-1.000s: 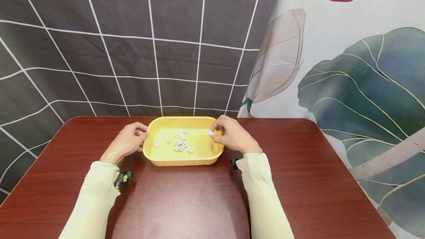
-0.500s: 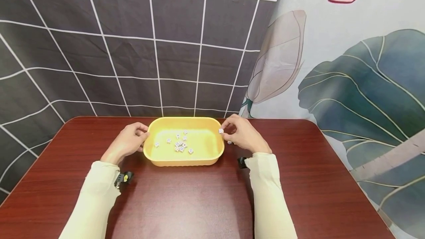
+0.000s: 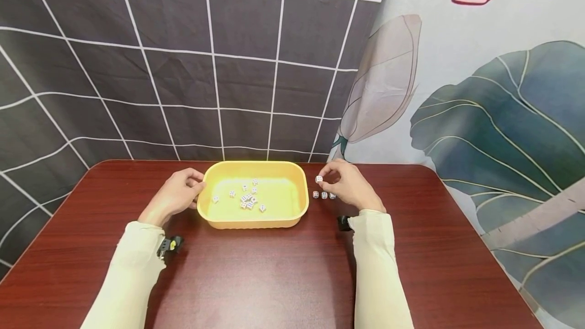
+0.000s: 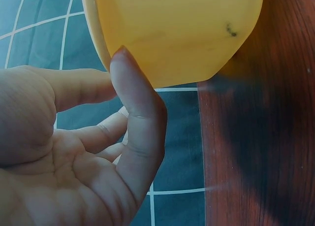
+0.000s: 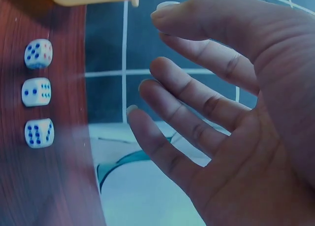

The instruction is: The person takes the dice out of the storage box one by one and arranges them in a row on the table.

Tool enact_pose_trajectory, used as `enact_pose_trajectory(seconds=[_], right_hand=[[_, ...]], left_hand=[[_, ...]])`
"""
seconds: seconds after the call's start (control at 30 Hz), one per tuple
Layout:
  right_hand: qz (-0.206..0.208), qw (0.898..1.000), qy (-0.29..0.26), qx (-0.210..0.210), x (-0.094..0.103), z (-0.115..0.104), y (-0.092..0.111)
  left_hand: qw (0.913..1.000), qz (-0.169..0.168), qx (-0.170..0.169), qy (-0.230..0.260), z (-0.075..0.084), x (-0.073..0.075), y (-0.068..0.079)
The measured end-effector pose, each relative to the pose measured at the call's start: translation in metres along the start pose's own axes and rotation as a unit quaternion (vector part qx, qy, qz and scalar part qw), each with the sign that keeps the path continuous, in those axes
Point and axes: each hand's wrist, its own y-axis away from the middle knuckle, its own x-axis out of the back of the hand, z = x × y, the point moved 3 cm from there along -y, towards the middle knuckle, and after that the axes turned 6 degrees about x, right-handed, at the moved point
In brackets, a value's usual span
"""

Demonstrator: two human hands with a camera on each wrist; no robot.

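My right hand [image 3: 349,184] pinches a white die [image 3: 318,179] between thumb and index finger, just off the right end of the yellow plastic tray [image 3: 256,225]. Three dice sit in a short row on the table close below that hand: a left die [image 3: 316,194], a middle die [image 3: 324,195] and a right die [image 3: 332,195], partly covered by the hand in the head view. The right wrist view shows the row fully, its top die [image 5: 38,53] nearest the tray. At the tray's left end, my left hand [image 3: 175,194] grips the rim, thumb [image 4: 130,83] against the wall.
Several white dice lie loose inside the tray, with a cluster [image 3: 249,199] near the middle and a lone die [image 3: 216,199] at the left. The reddish-brown table [image 3: 256,278] ends at a dark gridded curtain [image 3: 178,80]; a leaf-printed cloth [image 3: 502,116] hangs at the right.
My right hand has carried the die from over the tray's right end, across the rim and out to the right. The row of dice has come into view. My left hand stays put.
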Motion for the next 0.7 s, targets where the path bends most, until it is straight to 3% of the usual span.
enact_pose_trajectory(seconds=[0.7], right_hand=[[-0.01, 0.999, 0.029, -0.035, 0.012, 0.032, 0.012]], left_hand=[[1.0, -0.002, -0.002, 0.004, -0.001, 0.0, -0.001]])
